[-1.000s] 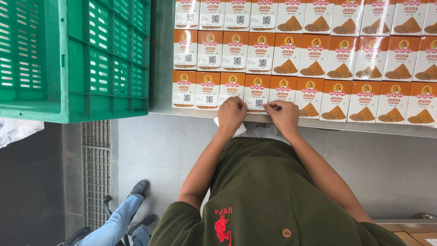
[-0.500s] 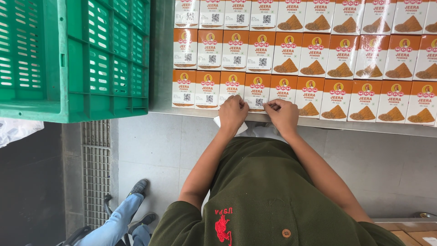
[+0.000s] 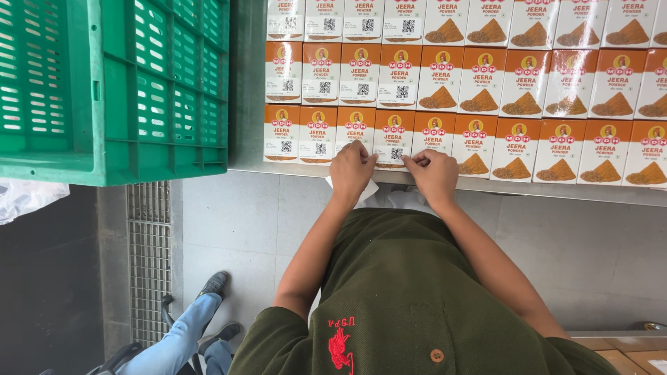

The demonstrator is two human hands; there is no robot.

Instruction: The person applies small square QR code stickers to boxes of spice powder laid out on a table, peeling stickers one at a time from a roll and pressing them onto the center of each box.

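- Left hand [image 3: 351, 169] and right hand [image 3: 434, 173] pinched onto one orange-and-white spice box [image 3: 393, 141], fingertips at its lower corners.
- Box flat in front row at shelf [image 3: 556, 191] near edge, between both grips.

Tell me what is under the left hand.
The left hand rests on an orange and white box in the nearest row, with white paper sticking out beneath it. The box's lower edge is covered.

we see orange-and-white spice boxes [image 3: 393, 139], a green slotted crate [image 3: 111, 90], our dark olive shirt [image 3: 410, 292] with red embroidery.
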